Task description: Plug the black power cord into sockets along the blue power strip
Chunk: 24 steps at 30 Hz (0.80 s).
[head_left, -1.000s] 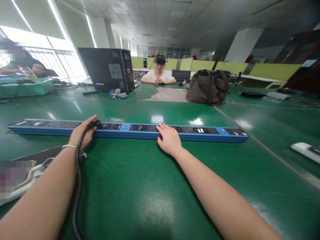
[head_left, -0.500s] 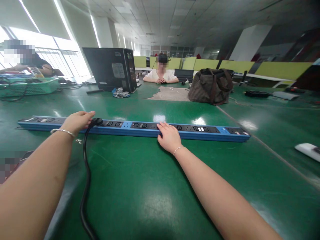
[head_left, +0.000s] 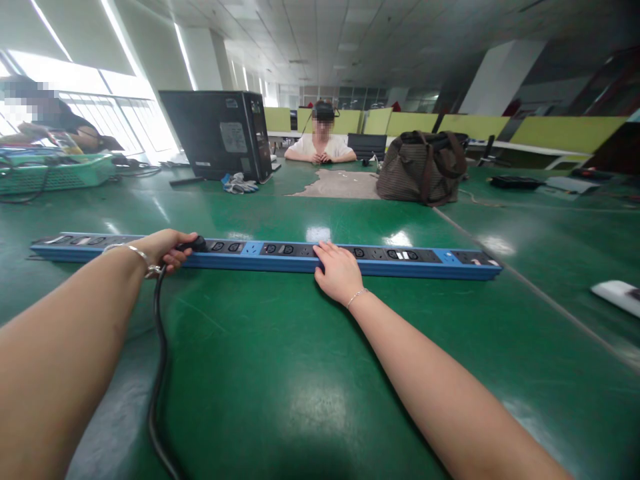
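Note:
A long blue power strip (head_left: 285, 262) with black sockets lies across the green table. My left hand (head_left: 167, 250) is closed on a black plug (head_left: 199, 244) at the strip's left part; whether its pins sit in a socket is hidden. From that hand a thick black cable (head_left: 159, 360) runs down toward the lower edge of the view. My right hand (head_left: 340, 272) rests on the middle of the strip, fingers over its top and thumb at the front side.
Behind the strip stand a black computer case (head_left: 210, 137), grey-blue gloves (head_left: 240, 183) and a brown bag (head_left: 415, 170). A green basket (head_left: 60, 175) is at the far left, a white object (head_left: 617, 293) at the right. One person (head_left: 320, 147) sits opposite, another (head_left: 75, 123) at left.
My left hand has turned and now wraps round the plug and the cable's upper end. The cable has shifted slightly left. My right hand stays on the strip.

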### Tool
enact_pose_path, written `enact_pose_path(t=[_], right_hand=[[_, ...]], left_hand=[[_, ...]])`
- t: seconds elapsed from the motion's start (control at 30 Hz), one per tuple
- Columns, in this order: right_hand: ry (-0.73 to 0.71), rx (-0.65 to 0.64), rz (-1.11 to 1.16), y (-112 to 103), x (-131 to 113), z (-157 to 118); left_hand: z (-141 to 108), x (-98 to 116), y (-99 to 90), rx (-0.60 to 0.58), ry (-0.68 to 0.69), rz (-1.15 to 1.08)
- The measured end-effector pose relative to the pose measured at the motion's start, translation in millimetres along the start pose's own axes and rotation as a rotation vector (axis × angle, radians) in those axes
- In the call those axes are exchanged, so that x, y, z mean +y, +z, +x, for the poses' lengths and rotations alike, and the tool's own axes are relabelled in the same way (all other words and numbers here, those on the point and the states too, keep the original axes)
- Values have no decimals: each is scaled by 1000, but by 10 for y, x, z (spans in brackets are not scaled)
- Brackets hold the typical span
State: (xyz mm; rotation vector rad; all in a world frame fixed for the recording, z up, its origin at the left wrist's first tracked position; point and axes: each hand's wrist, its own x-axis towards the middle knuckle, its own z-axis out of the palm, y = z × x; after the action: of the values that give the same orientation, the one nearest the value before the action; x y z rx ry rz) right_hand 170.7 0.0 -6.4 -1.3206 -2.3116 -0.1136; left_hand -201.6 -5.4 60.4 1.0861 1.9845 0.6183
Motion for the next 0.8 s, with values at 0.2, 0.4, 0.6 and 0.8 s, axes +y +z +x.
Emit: enact_pose_path(t=[0.2, 0.4, 0.6, 0.8], right_hand=[[-6, 2, 1, -3, 0, -1], [5, -9, 11, -9, -7, -3], [10, -4, 21, -9, -7, -5], [44, 23, 54, -1, -33, 9]], left_hand=[[-100, 23, 46, -186, -241, -175], [-185, 1, 103, -160, -283, -302], [-131, 69, 75, -126, -321, -266], [-50, 39, 69, 33, -168, -1]])
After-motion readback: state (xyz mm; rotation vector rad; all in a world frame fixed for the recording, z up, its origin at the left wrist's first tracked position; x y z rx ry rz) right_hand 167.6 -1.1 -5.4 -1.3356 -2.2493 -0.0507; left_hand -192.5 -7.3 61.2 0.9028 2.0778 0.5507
